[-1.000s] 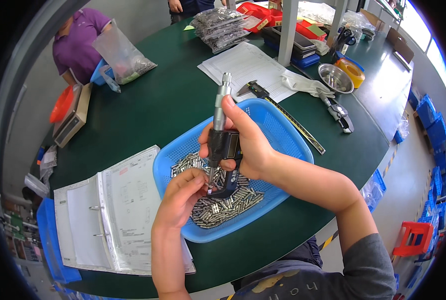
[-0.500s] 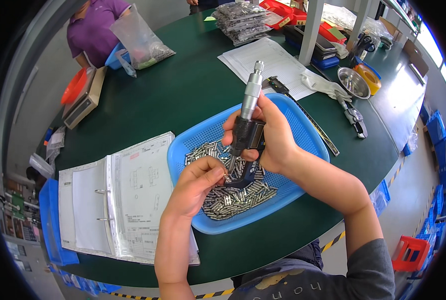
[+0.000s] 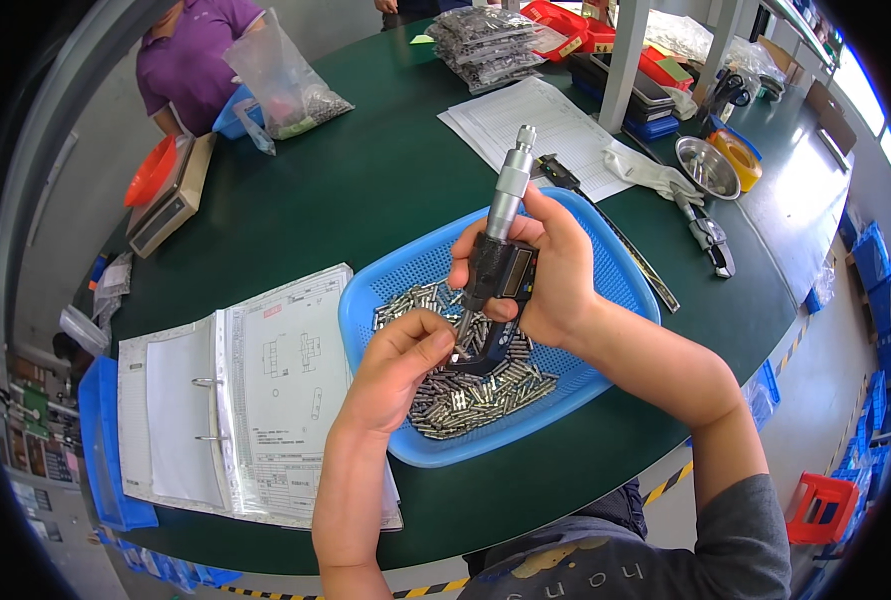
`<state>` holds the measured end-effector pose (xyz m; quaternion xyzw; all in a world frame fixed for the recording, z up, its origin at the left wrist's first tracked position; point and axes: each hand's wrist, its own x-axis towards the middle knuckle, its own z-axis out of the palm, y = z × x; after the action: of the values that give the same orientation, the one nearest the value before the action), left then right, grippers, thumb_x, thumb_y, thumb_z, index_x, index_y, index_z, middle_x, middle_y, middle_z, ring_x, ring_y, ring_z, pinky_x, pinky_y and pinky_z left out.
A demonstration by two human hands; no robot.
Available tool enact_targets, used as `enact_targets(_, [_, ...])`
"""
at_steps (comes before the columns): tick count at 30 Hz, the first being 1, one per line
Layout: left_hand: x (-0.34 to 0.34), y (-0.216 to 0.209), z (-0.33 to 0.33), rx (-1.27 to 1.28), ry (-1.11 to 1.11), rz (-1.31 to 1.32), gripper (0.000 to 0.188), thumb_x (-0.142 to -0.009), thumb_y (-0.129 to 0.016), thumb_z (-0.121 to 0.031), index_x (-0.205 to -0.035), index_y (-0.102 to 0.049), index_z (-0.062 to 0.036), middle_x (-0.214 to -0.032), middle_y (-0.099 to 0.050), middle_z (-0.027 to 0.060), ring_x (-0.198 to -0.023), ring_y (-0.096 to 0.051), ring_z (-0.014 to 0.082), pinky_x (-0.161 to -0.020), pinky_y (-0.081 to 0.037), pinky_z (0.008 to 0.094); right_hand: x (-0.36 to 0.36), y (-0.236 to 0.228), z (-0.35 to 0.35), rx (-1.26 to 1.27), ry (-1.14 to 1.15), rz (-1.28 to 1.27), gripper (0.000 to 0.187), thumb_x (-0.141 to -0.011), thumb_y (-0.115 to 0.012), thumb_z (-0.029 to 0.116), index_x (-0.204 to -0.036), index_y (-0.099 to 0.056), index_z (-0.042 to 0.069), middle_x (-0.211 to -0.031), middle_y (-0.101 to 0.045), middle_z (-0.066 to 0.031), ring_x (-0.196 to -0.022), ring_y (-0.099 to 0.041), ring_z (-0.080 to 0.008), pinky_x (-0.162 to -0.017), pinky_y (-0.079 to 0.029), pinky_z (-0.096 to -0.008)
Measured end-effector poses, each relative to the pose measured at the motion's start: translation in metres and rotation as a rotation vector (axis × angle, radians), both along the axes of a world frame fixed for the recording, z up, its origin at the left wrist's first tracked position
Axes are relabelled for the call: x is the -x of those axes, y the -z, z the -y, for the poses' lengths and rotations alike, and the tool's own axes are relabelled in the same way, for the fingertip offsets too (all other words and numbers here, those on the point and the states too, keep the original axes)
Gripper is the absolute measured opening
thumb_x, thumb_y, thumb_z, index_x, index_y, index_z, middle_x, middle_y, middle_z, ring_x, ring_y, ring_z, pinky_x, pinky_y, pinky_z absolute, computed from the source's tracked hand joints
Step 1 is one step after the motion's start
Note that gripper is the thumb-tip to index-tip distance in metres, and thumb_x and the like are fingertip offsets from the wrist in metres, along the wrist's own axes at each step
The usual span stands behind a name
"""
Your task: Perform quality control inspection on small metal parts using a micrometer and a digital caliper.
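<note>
Micrometer: the black and silver micrometer [image 3: 488, 265] was over the basket [image 3: 621, 258], tilted, its thimble end pointing away from the person and its curved frame low above the pins [image 3: 486, 400].
Right hand: the right hand [image 3: 563, 275] was closed round the micrometer, fingertips showing on the left side of its body.
Left hand: the left hand [image 3: 403, 365] had thumb and forefinger pinched on a small pin [image 3: 456, 355] at the measuring gap; fingertips hid most of it, and whether both measuring faces touched it could not be told.
Basket: blue, with perforated walls, it stood on the green table [image 3: 266, 220], the loose metal pins heaped inside.
Binder: an open ring binder [image 3: 286, 405] lay left of the basket, a drawing on its right page.
Caliper: a caliper [image 3: 621, 237] lay just beyond the basket's right rim.
Farther back: papers [image 3: 526, 120], a white glove [image 3: 646, 170], a second micrometer [image 3: 708, 240] and a metal bowl [image 3: 732, 182] beside yellow tape [image 3: 743, 165].
Far left: a scale [image 3: 173, 205] bore a red tray [image 3: 153, 172]; near it stood a clear bag [image 3: 284, 80].
Across the table: a co-worker [image 3: 201, 55] in purple.
</note>
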<state>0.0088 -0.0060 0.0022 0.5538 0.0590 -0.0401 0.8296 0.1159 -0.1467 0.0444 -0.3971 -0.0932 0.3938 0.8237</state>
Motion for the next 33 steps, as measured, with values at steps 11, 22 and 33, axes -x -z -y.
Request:
enact_targets(11, [0.0, -0.006, 0.003, -0.06, 0.053, -0.068, 0.012, -0.083, -0.054, -0.015, -0.082, -0.053, -0.003, -0.075, -0.051, -0.0016, -0.069, -0.045, 0.0055, -0.065, -0.036, 0.0187, 0.0, 0.002, -0.001, 0.113, 0.013, 0.145, 0.063, -0.08, -0.032, 0.061, -0.075, -0.056, 0.004, -0.066, -0.059, -0.0128, -0.047, -0.05, -0.0122, -0.036, -0.032, -0.02])
enact_targets(22, [0.003, -0.002, -0.003, -0.062, 0.115, -0.042, 0.018, -0.082, -0.052, -0.02, -0.083, -0.051, -0.0026, -0.084, -0.054, 0.0033, -0.079, -0.049, 0.0115, -0.073, -0.037, 0.0258, -0.002, 0.006, -0.001, 0.064, -0.051, 0.15, 0.062, -0.081, -0.033, 0.06, -0.076, -0.056, 0.002, -0.066, -0.058, -0.011, -0.045, -0.047, -0.0115, -0.037, -0.031, -0.0203])
enact_targets(33, [0.005, -0.008, -0.002, -0.392, -0.072, 0.069, 0.01, -0.08, -0.055, -0.012, -0.078, -0.053, -0.0024, -0.072, -0.052, 0.0009, -0.068, -0.049, 0.0111, -0.065, -0.039, 0.0226, -0.017, 0.006, 0.0, 0.109, 0.247, 0.142, 0.062, -0.08, -0.027, 0.057, -0.078, -0.055, 0.003, -0.067, -0.059, -0.0125, -0.041, -0.044, -0.0108, -0.034, -0.029, -0.0192])
